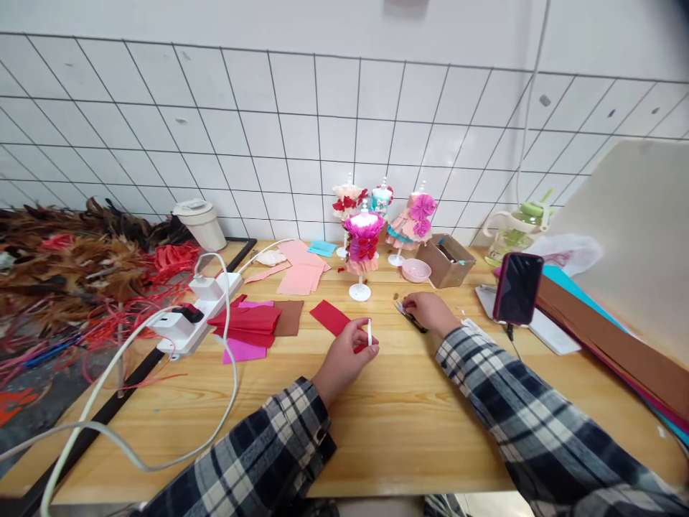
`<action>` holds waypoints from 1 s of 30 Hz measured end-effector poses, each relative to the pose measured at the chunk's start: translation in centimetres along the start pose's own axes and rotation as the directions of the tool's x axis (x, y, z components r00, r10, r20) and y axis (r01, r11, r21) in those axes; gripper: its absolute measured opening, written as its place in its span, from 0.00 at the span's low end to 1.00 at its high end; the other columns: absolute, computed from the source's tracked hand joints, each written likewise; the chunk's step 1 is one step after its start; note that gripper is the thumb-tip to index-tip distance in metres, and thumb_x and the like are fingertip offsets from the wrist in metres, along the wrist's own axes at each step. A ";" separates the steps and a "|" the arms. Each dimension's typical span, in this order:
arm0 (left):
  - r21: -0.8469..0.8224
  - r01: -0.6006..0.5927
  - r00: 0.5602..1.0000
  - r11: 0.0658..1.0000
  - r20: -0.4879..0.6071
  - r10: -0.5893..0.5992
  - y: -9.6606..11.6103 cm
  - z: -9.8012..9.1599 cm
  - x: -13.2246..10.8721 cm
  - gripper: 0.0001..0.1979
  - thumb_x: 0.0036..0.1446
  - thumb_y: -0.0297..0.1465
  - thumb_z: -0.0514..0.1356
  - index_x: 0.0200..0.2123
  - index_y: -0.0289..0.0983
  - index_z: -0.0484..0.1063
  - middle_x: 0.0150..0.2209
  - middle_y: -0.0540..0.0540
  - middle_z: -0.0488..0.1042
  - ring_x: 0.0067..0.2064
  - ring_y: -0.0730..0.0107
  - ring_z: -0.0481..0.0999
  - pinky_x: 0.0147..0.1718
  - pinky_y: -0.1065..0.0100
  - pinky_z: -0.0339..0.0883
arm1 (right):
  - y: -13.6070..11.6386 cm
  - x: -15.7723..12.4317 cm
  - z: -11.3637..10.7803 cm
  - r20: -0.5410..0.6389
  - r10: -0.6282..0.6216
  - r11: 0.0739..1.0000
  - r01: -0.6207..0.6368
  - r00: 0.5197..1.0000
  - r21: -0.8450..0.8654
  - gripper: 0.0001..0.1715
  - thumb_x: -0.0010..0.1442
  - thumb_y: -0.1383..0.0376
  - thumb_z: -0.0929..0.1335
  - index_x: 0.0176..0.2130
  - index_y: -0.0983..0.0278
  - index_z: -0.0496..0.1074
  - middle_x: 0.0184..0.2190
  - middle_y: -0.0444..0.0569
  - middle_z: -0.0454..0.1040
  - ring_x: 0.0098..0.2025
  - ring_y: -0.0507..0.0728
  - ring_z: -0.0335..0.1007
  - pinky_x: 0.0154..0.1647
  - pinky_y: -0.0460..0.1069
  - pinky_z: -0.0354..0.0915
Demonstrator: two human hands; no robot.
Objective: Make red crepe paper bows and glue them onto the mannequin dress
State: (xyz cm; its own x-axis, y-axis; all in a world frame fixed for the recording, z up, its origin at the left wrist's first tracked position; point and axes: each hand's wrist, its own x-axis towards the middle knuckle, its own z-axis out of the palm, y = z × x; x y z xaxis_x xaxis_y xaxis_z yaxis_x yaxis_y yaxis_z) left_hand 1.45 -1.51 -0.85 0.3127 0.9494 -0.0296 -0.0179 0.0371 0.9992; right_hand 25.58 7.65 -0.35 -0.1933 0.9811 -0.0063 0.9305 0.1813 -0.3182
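Pinched upright between the thumb and fingers of my left hand point(347, 353) is a thin white strip point(369, 332). Just behind that hand, a strip of red crepe paper point(329, 317) lies on the table. My right hand point(430, 312) is down at the tabletop with its fingers closed on a small dark tool with a metal end, which looks like thread snips point(414, 319); the fingers partly cover it. Beyond both hands stands a mini dress form point(362, 248) with a magenta and red paper dress on a white round base.
Other dressed forms point(412, 222), a pink bowl point(416, 271) and a cardboard box point(446, 260) stand behind. A phone point(517, 289) is propped at right, near long paper sheets point(608, 337). Left are folded papers point(250, 323), a power strip point(199, 323) and looping cables point(235, 380).
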 end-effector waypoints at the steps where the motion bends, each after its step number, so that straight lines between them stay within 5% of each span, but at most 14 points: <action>1: 0.034 -0.004 1.000 0.999 0.009 0.004 0.0 0.1 -0.1 0.27 0.50 0.30 0.62 0.54 0.34 0.60 0.36 0.45 0.73 0.42 0.66 0.73 0.46 0.62 0.64 | 0.2 0.6 0.0 0.003 0.003 1.000 -0.003 1.000 0.015 0.10 0.54 0.68 0.67 0.38 0.63 0.77 0.35 0.50 0.78 0.37 0.56 0.73 0.38 0.47 0.63; 5: 0.128 -0.026 1.000 0.991 0.011 0.025 -0.1 0.3 -0.3 0.27 0.51 0.29 0.61 0.55 0.36 0.61 0.38 0.45 0.73 0.43 0.66 0.73 0.47 0.62 0.64 | 0.6 2.4 -0.2 0.075 -0.020 0.996 0.013 0.997 0.089 0.08 0.54 0.65 0.68 0.35 0.61 0.78 0.31 0.45 0.79 0.32 0.53 0.73 0.33 0.45 0.64; 12: 0.177 -0.060 0.998 0.982 0.015 0.059 -0.3 0.1 -0.2 0.27 0.53 0.29 0.60 0.56 0.35 0.59 0.39 0.44 0.73 0.43 0.66 0.73 0.47 0.61 0.64 | -1.5 3.3 0.7 -0.054 -0.182 0.972 0.188 0.982 0.140 0.06 0.53 0.66 0.69 0.32 0.61 0.78 0.42 0.47 0.77 0.45 0.56 0.71 0.48 0.49 0.62; 17: 0.255 -0.072 0.997 0.964 0.019 0.069 -0.1 0.2 -0.4 0.27 0.53 0.28 0.60 0.56 0.35 0.60 0.40 0.43 0.74 0.43 0.65 0.73 0.48 0.61 0.64 | -3.0 3.9 1.4 -0.007 -0.109 0.988 0.109 0.994 0.110 0.13 0.52 0.69 0.69 0.40 0.61 0.76 0.31 0.45 0.78 0.32 0.53 0.72 0.34 0.45 0.63; 22: 0.290 -0.085 0.996 0.953 0.016 0.084 0.0 0.6 -0.4 0.25 0.52 0.28 0.60 0.55 0.36 0.61 0.39 0.44 0.74 0.44 0.66 0.73 0.49 0.61 0.64 | -3.3 7.0 0.7 -0.016 -0.037 0.995 0.038 0.999 0.094 0.19 0.57 0.66 0.67 0.48 0.65 0.72 0.35 0.49 0.78 0.34 0.54 0.72 0.36 0.45 0.62; 30: 0.330 -0.094 0.996 0.939 0.021 0.092 0.3 0.4 -0.8 0.24 0.53 0.28 0.59 0.54 0.36 0.61 0.40 0.45 0.74 0.44 0.66 0.73 0.49 0.63 0.63 | -4.8 9.3 2.1 -0.019 -0.107 0.994 0.107 0.994 0.004 0.11 0.55 0.67 0.67 0.39 0.63 0.77 0.37 0.49 0.79 0.38 0.54 0.71 0.39 0.45 0.60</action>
State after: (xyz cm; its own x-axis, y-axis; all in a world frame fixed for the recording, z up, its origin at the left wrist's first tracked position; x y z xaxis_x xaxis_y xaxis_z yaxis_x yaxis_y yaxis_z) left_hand 1.60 -2.37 -0.50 0.3298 0.9419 0.0633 0.2670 -0.1573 0.9508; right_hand 18.63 15.79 -0.83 -0.2858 0.9572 0.0458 0.9031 0.2850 -0.3212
